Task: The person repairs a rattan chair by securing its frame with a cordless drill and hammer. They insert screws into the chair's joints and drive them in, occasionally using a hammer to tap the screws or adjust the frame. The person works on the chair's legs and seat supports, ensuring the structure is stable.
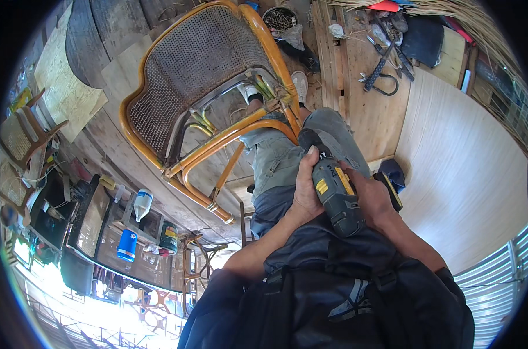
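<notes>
A black cordless drill (338, 198) with yellow patches lies close to my body, its chuck end pointing away toward the chair. My right hand (371, 198) is wrapped around its handle, and the battery end (390, 191) sticks out on the right. Against the left side of the drill's body, near the chuck, my left hand (307, 186) is closed with the thumb upward. Just beyond the chuck is the frame of a rattan chair (239, 135), tipped over in front of my legs. Its woven panel (200, 55) faces up. Whether a bit touches the chair cannot be seen.
A pale wooden panel (455, 168) stands on the right. Pliers and cutters (386, 61) lie on boards at the far right, near a bowl of small screws or nails (280, 20). Bottles and cans (142, 206) stand on a cluttered bench at left.
</notes>
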A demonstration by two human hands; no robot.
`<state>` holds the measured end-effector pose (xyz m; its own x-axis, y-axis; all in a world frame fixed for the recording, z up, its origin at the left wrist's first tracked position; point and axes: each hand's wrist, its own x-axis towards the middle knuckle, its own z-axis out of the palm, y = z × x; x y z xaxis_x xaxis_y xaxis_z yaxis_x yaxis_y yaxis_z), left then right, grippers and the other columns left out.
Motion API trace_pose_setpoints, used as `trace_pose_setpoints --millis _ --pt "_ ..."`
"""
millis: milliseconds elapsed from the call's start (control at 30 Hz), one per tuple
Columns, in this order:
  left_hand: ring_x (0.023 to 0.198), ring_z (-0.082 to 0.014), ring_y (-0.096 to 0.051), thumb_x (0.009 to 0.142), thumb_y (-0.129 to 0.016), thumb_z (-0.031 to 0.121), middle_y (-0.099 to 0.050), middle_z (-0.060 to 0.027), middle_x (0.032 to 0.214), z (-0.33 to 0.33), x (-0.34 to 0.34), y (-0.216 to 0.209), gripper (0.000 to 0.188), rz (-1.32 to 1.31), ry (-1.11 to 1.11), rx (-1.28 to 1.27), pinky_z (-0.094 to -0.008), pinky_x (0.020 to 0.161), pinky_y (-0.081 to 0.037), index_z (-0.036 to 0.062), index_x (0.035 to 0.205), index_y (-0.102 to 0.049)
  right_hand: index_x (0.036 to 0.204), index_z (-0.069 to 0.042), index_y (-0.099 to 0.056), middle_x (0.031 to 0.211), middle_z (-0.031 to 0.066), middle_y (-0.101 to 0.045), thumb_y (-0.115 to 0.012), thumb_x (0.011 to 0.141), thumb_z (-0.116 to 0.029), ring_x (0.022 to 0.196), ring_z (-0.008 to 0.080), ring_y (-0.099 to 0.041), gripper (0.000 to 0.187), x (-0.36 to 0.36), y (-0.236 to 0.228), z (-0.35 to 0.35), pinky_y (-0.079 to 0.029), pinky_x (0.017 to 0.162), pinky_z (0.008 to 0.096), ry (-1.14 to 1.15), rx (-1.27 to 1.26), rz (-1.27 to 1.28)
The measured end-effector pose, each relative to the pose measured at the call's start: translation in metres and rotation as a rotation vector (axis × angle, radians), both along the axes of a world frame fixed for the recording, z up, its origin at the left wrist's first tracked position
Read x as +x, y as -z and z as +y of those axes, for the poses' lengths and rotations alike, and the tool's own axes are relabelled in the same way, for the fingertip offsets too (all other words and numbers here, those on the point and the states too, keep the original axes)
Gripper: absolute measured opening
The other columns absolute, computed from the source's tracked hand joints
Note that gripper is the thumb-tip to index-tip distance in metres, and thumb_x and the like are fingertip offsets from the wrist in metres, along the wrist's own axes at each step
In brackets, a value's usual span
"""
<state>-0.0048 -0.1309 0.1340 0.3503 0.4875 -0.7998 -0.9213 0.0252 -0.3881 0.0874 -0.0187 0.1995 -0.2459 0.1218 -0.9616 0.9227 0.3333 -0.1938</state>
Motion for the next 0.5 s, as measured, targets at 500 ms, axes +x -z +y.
trace_pose_setpoints --millis 500 --pt "0.085 -0.0248 -0.062 0.081 -0.048 0.06 -0.062 -0.0136 0.091 -0.0009 -0.0019 0.0023 0.063 0.001 0.011 0.052 -0.0363 0.074 -0.053 -0.0007 0.093 -0.058 0.123 -0.006 -0.044 0.086 0.0249 -0.063 -0.047 0.082 -0.01 0.08 0.0402 -0.062 0.041 0.0059 0.003 -0.0049 -0.048 0.071 0.0481 -0.012 0.033 0.051"
